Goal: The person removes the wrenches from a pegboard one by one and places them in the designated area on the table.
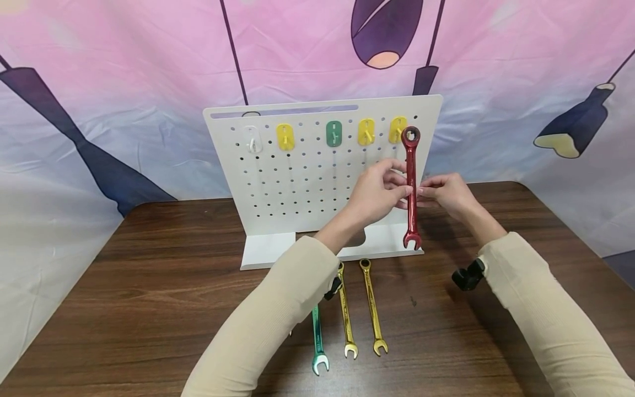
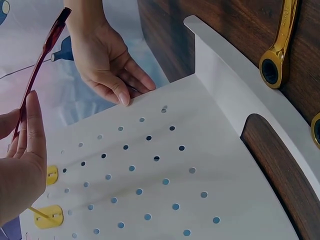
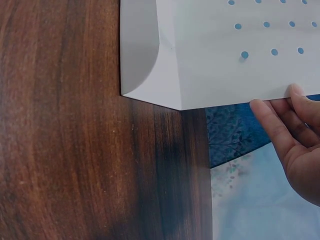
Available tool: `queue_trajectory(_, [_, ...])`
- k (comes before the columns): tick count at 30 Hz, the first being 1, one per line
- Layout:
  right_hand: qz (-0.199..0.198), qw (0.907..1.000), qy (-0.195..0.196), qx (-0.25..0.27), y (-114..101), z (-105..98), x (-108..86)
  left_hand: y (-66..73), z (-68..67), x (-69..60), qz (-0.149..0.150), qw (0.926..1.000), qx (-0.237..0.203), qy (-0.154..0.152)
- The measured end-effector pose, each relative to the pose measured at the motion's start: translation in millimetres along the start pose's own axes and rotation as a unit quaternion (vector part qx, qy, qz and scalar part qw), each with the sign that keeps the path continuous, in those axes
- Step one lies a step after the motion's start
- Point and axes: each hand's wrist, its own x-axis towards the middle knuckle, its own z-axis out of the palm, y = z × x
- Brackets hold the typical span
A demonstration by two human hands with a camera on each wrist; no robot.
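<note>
My left hand [image 1: 373, 192] grips a red combination wrench [image 1: 412, 207] by its shank, between thumb and fingers. The wrench stands nearly upright before the right side of a white pegboard [image 1: 297, 193], ring end up and open end down. Its ring is close to the rightmost yellow hook [image 1: 398, 128]; whether they touch cannot be told. My right hand [image 1: 450, 193] pinches the pegboard's right edge, thumb on the front and fingers behind, as the right wrist view shows at the hand [image 3: 302, 145].
More hooks line the board's top: white [image 1: 252, 139], yellow [image 1: 285, 137], green [image 1: 334, 134] and yellow [image 1: 366, 132]. Two gold wrenches [image 1: 373, 309] and a green wrench [image 1: 318, 342] lie on the dark wooden table [image 1: 173, 286], partly under my left forearm. A patterned cloth [image 1: 149, 82] hangs behind.
</note>
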Motion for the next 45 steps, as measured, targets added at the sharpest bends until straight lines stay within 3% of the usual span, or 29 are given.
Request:
queue_trajectory(9, [0.005, 0.9999, 0.011, 0.005, 0.8, 1.6, 0.0, -5.1, -5.3, -8.0, -0.027, 0.9994, 0.013, -0.016])
queue_trajectory(19, [0.005, 0.9996, 0.024, -0.014, 3.0, 1.9, 0.1, -18.3, -17.1, -14.4, -0.065, 0.9976, 0.023, -0.005])
queue_trajectory(35, [0.006, 0.9997, 0.019, -0.014, 2.0, 0.7, 0.1, -35.4, -46.8, -35.4, -0.13, 0.9906, 0.041, 0.007])
queue_trajectory(45, [0.004, 0.9997, 0.02, -0.015, 1.5, 0.8, 0.3, -42.4, -63.8, -47.6, -0.156, 0.9865, 0.042, 0.027])
